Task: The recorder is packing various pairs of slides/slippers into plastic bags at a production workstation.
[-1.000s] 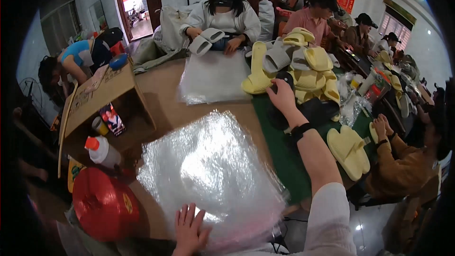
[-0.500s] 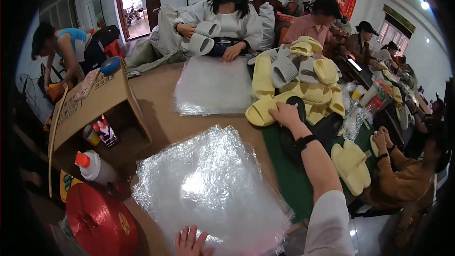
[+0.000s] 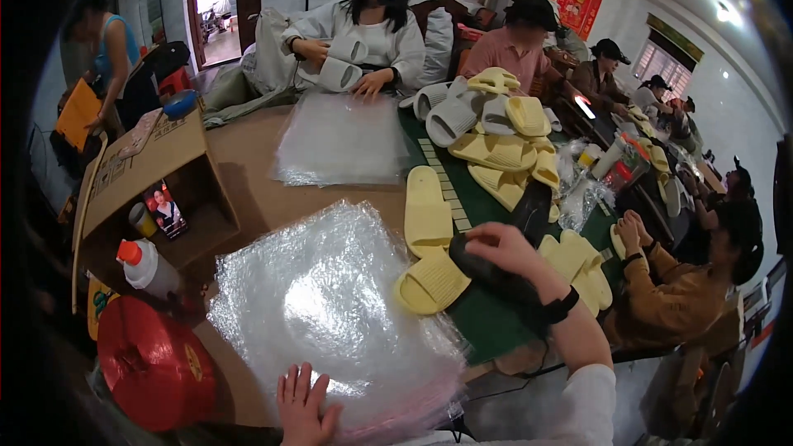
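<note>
At lower centre, the left hand (image 3: 306, 411) rests, grip wide, on clear plastic sheets (image 3: 318, 301), while right of centre the right hand (image 3: 510, 252) curls over a black slipper (image 3: 489, 276), its hold impossible to tell, beside two yellow slippers (image 3: 428, 208).

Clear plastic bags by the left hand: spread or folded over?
Spread: the clear plastic bags lie in a broad, flat stack on the table, left hand at the near edge. Individual folds: cannot tell.
</note>
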The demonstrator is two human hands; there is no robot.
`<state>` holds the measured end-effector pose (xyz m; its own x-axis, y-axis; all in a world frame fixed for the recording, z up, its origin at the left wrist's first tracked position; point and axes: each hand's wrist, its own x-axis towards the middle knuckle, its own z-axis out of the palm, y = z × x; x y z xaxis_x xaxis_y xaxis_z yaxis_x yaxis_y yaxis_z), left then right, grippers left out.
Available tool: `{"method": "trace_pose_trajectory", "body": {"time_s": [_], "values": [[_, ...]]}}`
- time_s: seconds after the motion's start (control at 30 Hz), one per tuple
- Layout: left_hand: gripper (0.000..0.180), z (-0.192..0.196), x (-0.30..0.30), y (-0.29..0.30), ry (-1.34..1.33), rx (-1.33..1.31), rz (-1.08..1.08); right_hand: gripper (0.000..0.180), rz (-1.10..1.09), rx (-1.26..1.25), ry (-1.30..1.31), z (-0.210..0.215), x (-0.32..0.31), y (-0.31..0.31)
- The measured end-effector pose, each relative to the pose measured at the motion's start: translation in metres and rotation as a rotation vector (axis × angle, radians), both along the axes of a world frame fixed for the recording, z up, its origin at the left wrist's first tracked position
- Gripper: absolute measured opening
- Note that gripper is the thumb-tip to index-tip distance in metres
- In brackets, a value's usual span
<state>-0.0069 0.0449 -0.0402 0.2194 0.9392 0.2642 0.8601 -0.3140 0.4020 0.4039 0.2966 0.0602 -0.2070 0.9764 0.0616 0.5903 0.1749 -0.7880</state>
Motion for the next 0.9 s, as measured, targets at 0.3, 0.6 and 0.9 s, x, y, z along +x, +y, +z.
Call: {"method": "trace_pose_trajectory", "body": {"time_s": [0.3, 0.6, 0.9], "values": [[0.055, -0.001, 0.001, -0.003, 0.007, -0.034, 0.006, 0.063, -0.684, 0.362, -0.172, -0.037, 0.112, 0.178], [0.054, 0.008, 0.007, -0.010, -0.004, -0.104, 0.036, 0.067, -0.732, 0.172, -0.222, -0.066, 0.110, 0.233], [0.057, 0.004, 0.002, -0.003, 0.011, -0.073, 0.005, 0.040, -0.504, -0.180, -0.280, -0.050, 0.079, 0.165]]}}
